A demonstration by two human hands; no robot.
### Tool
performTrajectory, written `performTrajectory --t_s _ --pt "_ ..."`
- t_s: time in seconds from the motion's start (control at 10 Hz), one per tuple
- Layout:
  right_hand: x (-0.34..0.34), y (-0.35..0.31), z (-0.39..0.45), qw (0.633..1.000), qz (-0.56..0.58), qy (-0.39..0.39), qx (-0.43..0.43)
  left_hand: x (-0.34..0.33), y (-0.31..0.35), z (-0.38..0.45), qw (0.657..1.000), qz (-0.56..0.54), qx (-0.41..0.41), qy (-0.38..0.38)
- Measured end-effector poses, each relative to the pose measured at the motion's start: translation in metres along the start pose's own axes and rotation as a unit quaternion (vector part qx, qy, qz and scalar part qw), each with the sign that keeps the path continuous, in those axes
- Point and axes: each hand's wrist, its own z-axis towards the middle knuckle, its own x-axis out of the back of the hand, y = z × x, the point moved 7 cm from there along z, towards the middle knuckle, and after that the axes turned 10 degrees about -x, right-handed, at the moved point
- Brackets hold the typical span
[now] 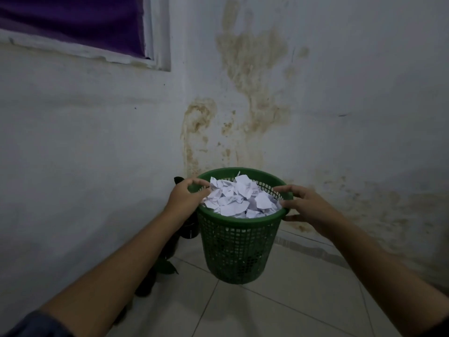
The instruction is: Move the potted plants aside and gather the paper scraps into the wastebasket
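Tiled floor, stained wall, window.

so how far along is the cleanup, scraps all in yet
Nearly done, it seems. Done: white paper scraps fill the green wastebasket to its rim, none visible on the floor tiles, and dark potted plants stand by the left wall. In hand: left hand and right hand grip the rim. Left: probably only setting it down.

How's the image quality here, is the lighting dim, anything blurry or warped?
Head view: dim, bluish light; wide-angle bending at the edges; paper scraps in the green wastebasket stand out brightest; dark potted plants at left are lost in shadow; forearms are slightly soft.
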Motion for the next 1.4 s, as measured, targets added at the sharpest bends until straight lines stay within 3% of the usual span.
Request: performTrajectory --t_s 0.2,0.4,0.6,0.8,1.1,1.3,1.4 --pt "-0.023 0.053 0.117 0.999 -0.005 0.001 -0.047 -0.032 -0.11 0.07 0.991 -0.093 0.099 -0.002" --pt "-0.067 0.166 0.236 0.993 -0.051 -0.017 -0.108 -0.08 -0.246 0.106 0.984 -0.088 0.155 0.024" --pt "-0.107 0.271 0.335 0.99 -0.076 -0.024 -0.113 -0.108 -0.349 0.136 0.989 -0.021 0.146 -0.014" --pt "-0.124 0.277 0.369 0.993 -0.036 -0.002 -0.114 -0.118 -0.41 0.154 0.985 0.027 0.149 -0.08" --pt "-0.128 0.273 0.411 0.997 -0.03 0.025 -0.071 -0.132 -0.432 0.186 0.986 0.035 0.088 -0.136" --pt "-0.129 0.269 0.416 0.994 -0.083 0.045 -0.059 -0.13 -0.445 0.191 0.977 0.088 0.134 -0.137" --pt "-0.133 0.243 0.413 0.983 -0.176 0.03 -0.033 -0.125 -0.431 0.19 0.895 0.381 0.141 -0.185"
